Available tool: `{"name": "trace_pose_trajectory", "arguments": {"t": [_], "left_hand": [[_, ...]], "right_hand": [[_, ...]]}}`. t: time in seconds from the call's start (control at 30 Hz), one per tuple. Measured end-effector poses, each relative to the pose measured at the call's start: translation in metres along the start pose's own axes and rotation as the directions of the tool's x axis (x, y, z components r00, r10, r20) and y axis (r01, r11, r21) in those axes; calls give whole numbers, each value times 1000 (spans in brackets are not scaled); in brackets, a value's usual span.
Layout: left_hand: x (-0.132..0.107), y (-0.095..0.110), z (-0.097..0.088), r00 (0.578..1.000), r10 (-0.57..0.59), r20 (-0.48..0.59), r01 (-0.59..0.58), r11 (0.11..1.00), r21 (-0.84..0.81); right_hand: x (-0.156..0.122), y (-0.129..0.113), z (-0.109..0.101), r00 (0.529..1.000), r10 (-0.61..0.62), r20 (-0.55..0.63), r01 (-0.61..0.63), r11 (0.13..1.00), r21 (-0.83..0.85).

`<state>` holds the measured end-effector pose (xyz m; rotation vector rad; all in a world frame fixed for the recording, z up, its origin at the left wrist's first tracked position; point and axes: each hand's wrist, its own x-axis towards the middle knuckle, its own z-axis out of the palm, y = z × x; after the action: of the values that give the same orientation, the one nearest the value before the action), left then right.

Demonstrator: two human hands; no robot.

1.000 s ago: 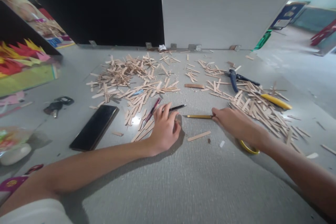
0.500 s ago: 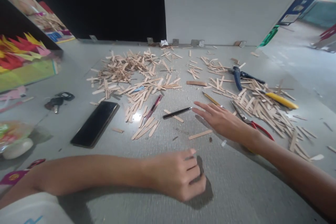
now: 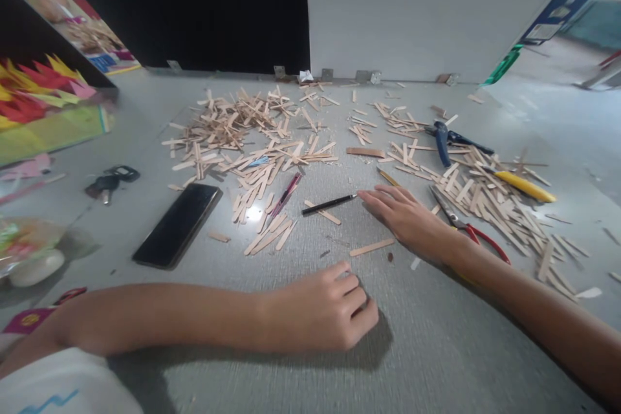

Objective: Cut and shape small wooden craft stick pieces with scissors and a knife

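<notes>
- We rest our left hand (image 3: 342, 310) near the front of the table (image 3: 291, 385), its fingers curled inward; we cannot tell whether anything lies within that curl.
- We lay our right hand (image 3: 402, 215) palm down, fingers extended and grip apart, fingertips at the tip of the black pen (image 3: 327, 205); we cannot tell if they touch it.
- The pen lies ahead of our left hand, across 1 stick (image 3: 334, 217).
- The pencil (image 3: 387, 176) shows its pointed end just beyond our right fingers, the rest hidden by the hand.
- Between our 2 hands we see another stick (image 3: 372, 247) lying flat.
- Beside our right forearm are red-handled pliers (image 3: 458, 220), partly covered by it.
- Farther right, a blue-handled tool (image 3: 442, 143) and a yellow cutter (image 3: 524, 185) lie by a stick heap (image 3: 490, 210).
- To our left lie a purple tool (image 3: 286, 194), a phone (image 3: 178, 225) and keys (image 3: 112, 182), with a larger pile (image 3: 235, 119) behind.
</notes>
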<state>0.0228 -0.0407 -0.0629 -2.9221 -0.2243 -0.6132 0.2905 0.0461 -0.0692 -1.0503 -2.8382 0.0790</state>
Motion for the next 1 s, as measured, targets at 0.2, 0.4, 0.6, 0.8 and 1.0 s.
{"name": "trace_pose_trajectory", "arguments": {"t": [0.2, 0.4, 0.6, 0.8, 1.0], "left_hand": [[-1, -2, 1, 1000, 15, 20, -15, 1000, -4], [0, -2, -1, 998, 11, 62, -9, 1000, -23], [0, 0, -2, 998, 0, 57, 1, 1000, -20], [5, -9, -15, 997, -23, 71, 23, 1000, 7], [5, -22, -28, 986, -120, 119, 103, 985, 137]], "right_hand": [[14, -7, 0, 999, -39, -16, 39, 999, -38], [25, -17, 3, 998, 5, -58, -11, 994, -107], [21, -14, 1, 989, -102, -107, 88, 987, -133], [9, -9, -3, 989, -19, -146, -11, 980, -201], [0, -3, 4, 975, 51, -217, -101, 969, -226]]}}
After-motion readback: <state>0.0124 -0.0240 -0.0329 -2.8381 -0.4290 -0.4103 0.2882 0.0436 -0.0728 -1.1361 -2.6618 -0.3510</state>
